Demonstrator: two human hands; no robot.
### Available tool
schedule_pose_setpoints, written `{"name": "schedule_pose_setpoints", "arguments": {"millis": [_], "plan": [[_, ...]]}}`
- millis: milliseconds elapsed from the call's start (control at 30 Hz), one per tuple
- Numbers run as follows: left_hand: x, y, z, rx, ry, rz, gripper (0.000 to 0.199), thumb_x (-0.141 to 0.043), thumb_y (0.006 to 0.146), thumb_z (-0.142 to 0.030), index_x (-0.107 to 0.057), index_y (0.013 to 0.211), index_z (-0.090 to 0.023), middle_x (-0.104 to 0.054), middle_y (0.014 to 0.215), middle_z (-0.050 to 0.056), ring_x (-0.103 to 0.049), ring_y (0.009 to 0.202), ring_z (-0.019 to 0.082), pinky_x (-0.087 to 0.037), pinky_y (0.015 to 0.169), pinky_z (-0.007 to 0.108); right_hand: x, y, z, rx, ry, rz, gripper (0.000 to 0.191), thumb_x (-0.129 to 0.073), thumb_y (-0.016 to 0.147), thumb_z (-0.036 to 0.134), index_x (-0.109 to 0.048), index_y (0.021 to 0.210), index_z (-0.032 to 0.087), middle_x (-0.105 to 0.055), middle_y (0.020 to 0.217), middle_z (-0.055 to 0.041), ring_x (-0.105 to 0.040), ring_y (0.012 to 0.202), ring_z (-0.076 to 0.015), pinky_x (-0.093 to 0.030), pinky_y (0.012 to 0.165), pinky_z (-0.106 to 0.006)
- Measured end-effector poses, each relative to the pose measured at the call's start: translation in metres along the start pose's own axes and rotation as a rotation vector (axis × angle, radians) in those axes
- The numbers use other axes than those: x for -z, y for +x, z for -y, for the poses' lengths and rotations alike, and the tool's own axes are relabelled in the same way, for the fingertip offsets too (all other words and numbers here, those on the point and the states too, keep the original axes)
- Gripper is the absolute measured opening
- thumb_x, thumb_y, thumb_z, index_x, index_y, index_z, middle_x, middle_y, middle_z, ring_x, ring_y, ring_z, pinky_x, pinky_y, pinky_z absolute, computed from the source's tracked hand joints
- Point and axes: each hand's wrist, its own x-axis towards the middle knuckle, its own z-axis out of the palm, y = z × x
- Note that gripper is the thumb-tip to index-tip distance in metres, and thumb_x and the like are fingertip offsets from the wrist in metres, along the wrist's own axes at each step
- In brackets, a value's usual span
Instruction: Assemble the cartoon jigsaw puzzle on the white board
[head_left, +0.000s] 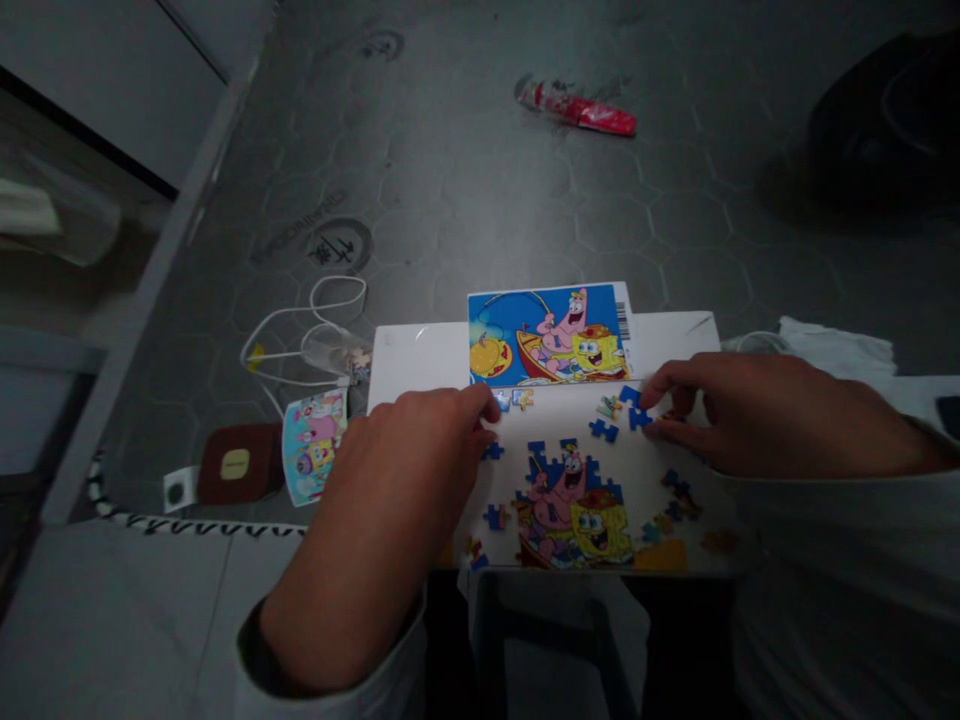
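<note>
A partly joined jigsaw puzzle point(574, 510) with a pink starfish and a yellow sponge figure lies on a white box point(420, 360). My left hand point(420, 450) reaches over the puzzle's left side, thumb and index finger apart, beside a light blue piece point(523, 399). To the right, my right hand point(742, 410) has its thumb and index finger at the edges of a blue puzzle piece point(639, 417). Another blue piece point(604, 431) lies just left of it. Several loose pieces point(679, 495) are scattered at the lower right, and one more piece point(495, 516) lies left of the puzzle.
A picture card point(547, 335) of the same scene leans or lies at the box's far side. On the left are a brown case point(240, 463), a cartoon packet point(311, 440) and a white cable point(281, 380). A red object point(585, 110) lies on the tiled floor.
</note>
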Motion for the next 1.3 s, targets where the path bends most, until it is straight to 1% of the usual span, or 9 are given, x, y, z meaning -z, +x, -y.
{"name": "schedule_pose_setpoints", "arguments": {"millis": [200, 333, 467, 567, 733, 967, 1067, 1167, 1300], "plan": [[0.002, 0.001, -0.001, -0.008, 0.000, 0.012, 0.022, -0.061, 0.108, -0.032, -0.082, 0.116, -0.032, -0.088, 0.108, 0.008, -0.083, 0.094, 0.039, -0.050, 0.073, 0.043, 0.004, -0.002, 0.009, -0.069, -0.003, 0.077, 0.007, -0.080, 0.087, 0.040, -0.081, 0.089, 0.034, -0.081, 0.085, -0.0048, -0.071, 0.068, -0.0287, -0.049, 0.065, -0.044], [0.003, 0.002, -0.002, 0.007, 0.030, 0.035, 0.023, -0.060, 0.109, -0.034, -0.082, 0.116, -0.033, -0.087, 0.107, 0.008, -0.083, 0.094, 0.038, -0.047, 0.071, 0.042, 0.003, -0.001, 0.012, -0.074, 0.009, 0.138, 0.014, -0.083, 0.088, 0.043, -0.078, 0.080, 0.033, -0.080, 0.082, -0.0048, -0.071, 0.071, -0.0285, -0.047, 0.066, -0.043], [0.004, 0.001, -0.002, -0.003, 0.022, 0.022, 0.026, -0.057, 0.111, -0.036, -0.081, 0.117, -0.033, -0.088, 0.106, 0.008, -0.082, 0.091, 0.036, -0.045, 0.069, 0.041, 0.002, -0.002, 0.010, -0.045, 0.019, 0.100, 0.010, -0.080, 0.088, 0.041, -0.080, 0.095, 0.033, -0.084, 0.089, -0.0027, -0.072, 0.071, -0.0261, -0.048, 0.066, -0.041], [0.005, 0.001, -0.002, -0.013, 0.019, 0.019, 0.027, -0.056, 0.110, -0.034, -0.082, 0.116, -0.032, -0.087, 0.105, 0.008, -0.083, 0.090, 0.036, -0.044, 0.069, 0.041, -0.002, 0.000, 0.003, 0.045, 0.028, 0.060, 0.017, -0.078, 0.085, 0.036, -0.082, 0.102, 0.034, -0.085, 0.095, -0.0014, -0.074, 0.072, -0.0248, -0.051, 0.067, -0.040], [0.006, 0.000, -0.002, -0.021, 0.017, 0.009, 0.023, -0.061, 0.108, -0.036, -0.082, 0.114, -0.031, -0.087, 0.105, 0.010, -0.083, 0.092, 0.038, -0.047, 0.069, 0.042, -0.010, 0.003, -0.008, 0.157, 0.021, 0.026, 0.017, -0.075, 0.084, 0.043, -0.085, 0.095, 0.036, -0.080, 0.077, -0.0021, -0.065, 0.056, -0.0207, -0.047, 0.054, -0.035], [0.006, 0.002, -0.004, -0.015, 0.011, 0.039, 0.028, -0.055, 0.111, -0.035, -0.082, 0.118, -0.031, -0.088, 0.109, 0.010, -0.083, 0.093, 0.038, -0.052, 0.073, 0.043, -0.003, 0.000, -0.006, 0.073, 0.028, 0.043, 0.023, -0.080, 0.083, 0.034, -0.086, 0.105, 0.037, -0.081, 0.081, -0.0005, -0.066, 0.059, -0.0195, -0.046, 0.060, -0.034], [0.006, 0.002, -0.004, -0.007, 0.015, 0.047, 0.027, -0.057, 0.110, -0.036, -0.082, 0.117, -0.031, -0.088, 0.110, 0.010, -0.083, 0.094, 0.037, -0.051, 0.073, 0.042, -0.004, 0.002, -0.004, 0.136, 0.033, 0.019, 0.028, -0.081, 0.083, 0.031, -0.088, 0.109, 0.039, -0.083, 0.086, -0.0007, -0.068, 0.063, -0.0204, -0.046, 0.060, -0.034], [0.007, 0.002, -0.004, -0.022, 0.011, 0.034, 0.026, -0.057, 0.110, -0.033, -0.082, 0.117, -0.031, -0.088, 0.109, 0.009, -0.083, 0.094, 0.036, -0.049, 0.072, 0.041, -0.007, 0.004, -0.005, 0.217, 0.009, 0.026, 0.028, -0.079, 0.084, 0.034, -0.089, 0.109, 0.041, -0.084, 0.090, -0.0021, -0.070, 0.066, -0.0219, -0.048, 0.059, -0.034], [0.008, 0.002, -0.004, -0.012, 0.006, 0.047, 0.025, -0.059, 0.109, -0.033, -0.082, 0.119, -0.032, -0.088, 0.110, 0.009, -0.083, 0.095, 0.036, -0.049, 0.072, 0.040, -0.007, 0.004, -0.005, 0.165, 0.006, 0.058, 0.020, -0.078, 0.083, 0.037, -0.087, 0.100, 0.040, -0.083, 0.086, -0.0014, -0.072, 0.067, -0.0244, -0.052, 0.062, -0.038]]}}
